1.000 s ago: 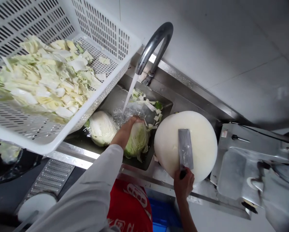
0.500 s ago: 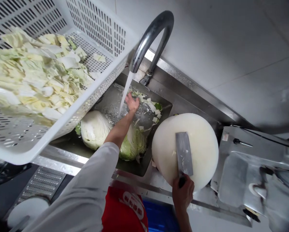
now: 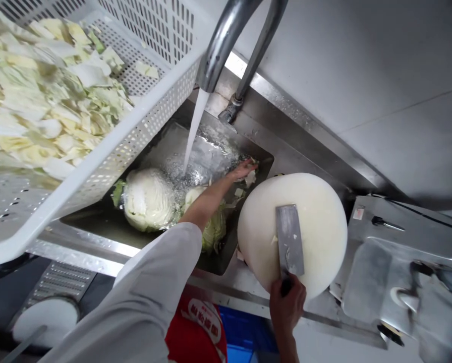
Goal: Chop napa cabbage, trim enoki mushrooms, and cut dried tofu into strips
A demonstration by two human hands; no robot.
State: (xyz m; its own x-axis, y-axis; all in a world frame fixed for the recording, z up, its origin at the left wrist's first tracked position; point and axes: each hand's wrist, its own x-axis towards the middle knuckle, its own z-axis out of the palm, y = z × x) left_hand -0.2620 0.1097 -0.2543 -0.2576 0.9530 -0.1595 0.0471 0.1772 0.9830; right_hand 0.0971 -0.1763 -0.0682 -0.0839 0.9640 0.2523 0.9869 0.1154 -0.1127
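Background: white tiled wall [image 3: 343,65] behind a stainless steel table [image 3: 250,275] with a rectangular, water-holding metal sink [image 3: 226,254].
Loose pieces: pale cut cabbage bits [image 3: 250,179] near the sink's far right corner.
Left hand [image 3: 244,169]: at those pieces, fingers outstretched; no closed grip shows.
Cabbage heads: one whitish-green rounded head [image 3: 150,199] toward the sink's left, one greener head [image 3: 213,232] toward its right, partly behind the arm.
Right hand [image 3: 287,302]: right of the sink, fingers wrapped round the black handle of a rectangular steel cleaver [image 3: 290,239], over a thick round white chopping board [image 3: 320,232].
White perforated plastic basket [image 3: 145,118]: left of the sink, holding heaped cut leaves [image 3: 52,111].
Progress: plenty seems cut already; both heads look uncut.
Writing: white lettering on the red apron [image 3: 195,322], near side of the sink, too blurred to read.
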